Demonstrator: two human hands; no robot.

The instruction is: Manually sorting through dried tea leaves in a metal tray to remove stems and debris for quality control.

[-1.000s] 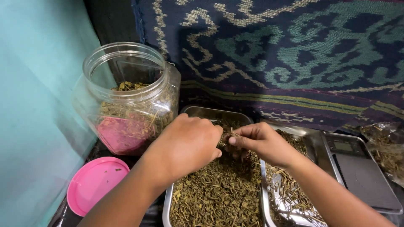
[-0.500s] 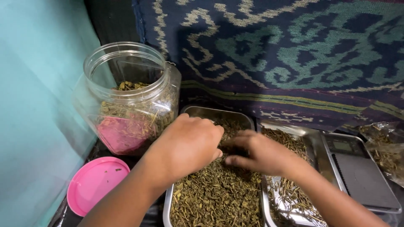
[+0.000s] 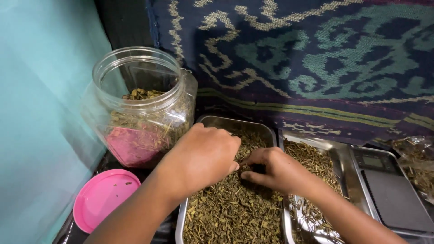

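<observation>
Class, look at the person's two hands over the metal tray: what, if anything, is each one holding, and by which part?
Both the left hand and the right hand rest in the dried leaves in the metal tray. Whether either has a grip on any cannot be told; the fingertips are hidden.

Both forearms bare, no sleeves; left hand & right hand ungloved.

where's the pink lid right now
In the head view the pink lid lies flat at lower left, in front of the open jar and left of the tray of dried leaves.
</observation>
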